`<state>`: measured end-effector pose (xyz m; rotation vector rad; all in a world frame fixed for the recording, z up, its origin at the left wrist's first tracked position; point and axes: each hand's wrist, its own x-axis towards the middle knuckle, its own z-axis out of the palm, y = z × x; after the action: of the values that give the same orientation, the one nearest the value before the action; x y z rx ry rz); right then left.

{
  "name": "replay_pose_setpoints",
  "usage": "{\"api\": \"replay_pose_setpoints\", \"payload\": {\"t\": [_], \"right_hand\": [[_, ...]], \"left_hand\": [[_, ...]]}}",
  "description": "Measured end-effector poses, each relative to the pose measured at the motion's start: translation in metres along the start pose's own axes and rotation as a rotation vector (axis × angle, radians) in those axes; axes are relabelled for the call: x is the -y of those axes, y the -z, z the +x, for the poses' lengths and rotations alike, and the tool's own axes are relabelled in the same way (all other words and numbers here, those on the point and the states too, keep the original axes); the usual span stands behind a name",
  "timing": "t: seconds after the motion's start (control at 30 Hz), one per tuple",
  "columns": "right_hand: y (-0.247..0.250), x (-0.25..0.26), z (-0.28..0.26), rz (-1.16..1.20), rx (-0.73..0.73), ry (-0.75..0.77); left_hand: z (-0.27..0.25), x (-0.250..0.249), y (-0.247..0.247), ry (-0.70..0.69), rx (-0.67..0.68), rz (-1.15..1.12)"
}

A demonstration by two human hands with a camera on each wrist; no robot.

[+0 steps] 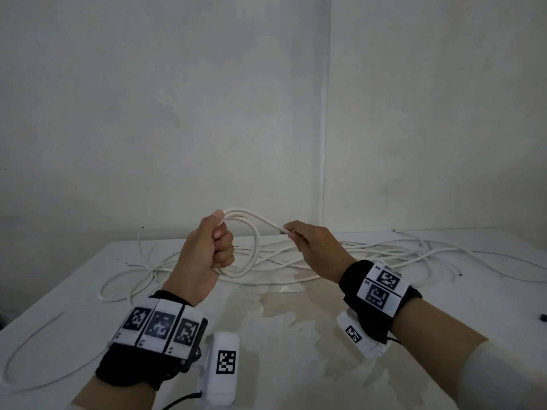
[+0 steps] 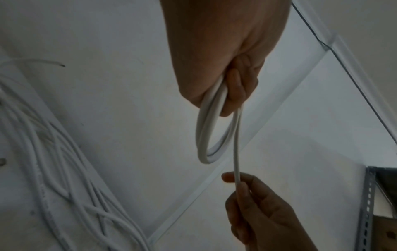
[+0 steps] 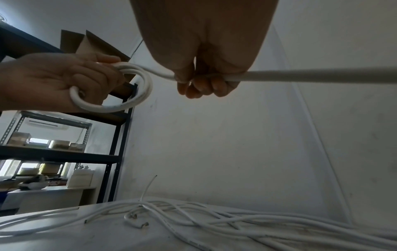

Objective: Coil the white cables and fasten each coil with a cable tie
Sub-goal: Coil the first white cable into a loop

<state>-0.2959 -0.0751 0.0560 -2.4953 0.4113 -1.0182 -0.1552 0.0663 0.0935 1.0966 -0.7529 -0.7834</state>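
My left hand (image 1: 217,241) is raised above the table and grips a small coil of white cable (image 1: 251,247) of two or three loops in its fist (image 2: 236,84). From the coil (image 3: 137,88) one strand runs right to my right hand (image 1: 296,235), which pinches the cable (image 2: 236,169) between thumb and curled fingers (image 3: 201,84). Past the right hand the strand (image 3: 322,76) runs on out of view. No cable tie shows in any view.
A loose tangle of several white cables (image 1: 340,255) lies across the back of the white table (image 1: 296,335), close to the wall. Another cable (image 1: 35,350) loops at the front left. Dark metal shelving (image 3: 116,152) stands to the left.
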Motion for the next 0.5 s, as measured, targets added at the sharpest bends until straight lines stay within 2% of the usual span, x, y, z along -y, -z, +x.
{"api": "replay_pose_setpoints", "payload": {"t": [0.1, 0.2, 0.3, 0.5], "right_hand": [[0.007, -0.005, -0.001, -0.013, -0.012, -0.029], [0.011, 0.001, 0.001, 0.036, 0.077, -0.114], [0.005, 0.017, 0.002, 0.118, 0.116, -0.045], [-0.001, 0.027, 0.004, 0.324, 0.110, -0.110]], "left_hand": [[-0.001, -0.002, 0.001, 0.046, 0.030, -0.037], [-0.003, -0.003, -0.002, 0.089, 0.062, -0.045], [-0.007, 0.003, -0.012, 0.135, 0.103, 0.011], [-0.005, 0.010, -0.018, 0.118, 0.087, 0.030]]}}
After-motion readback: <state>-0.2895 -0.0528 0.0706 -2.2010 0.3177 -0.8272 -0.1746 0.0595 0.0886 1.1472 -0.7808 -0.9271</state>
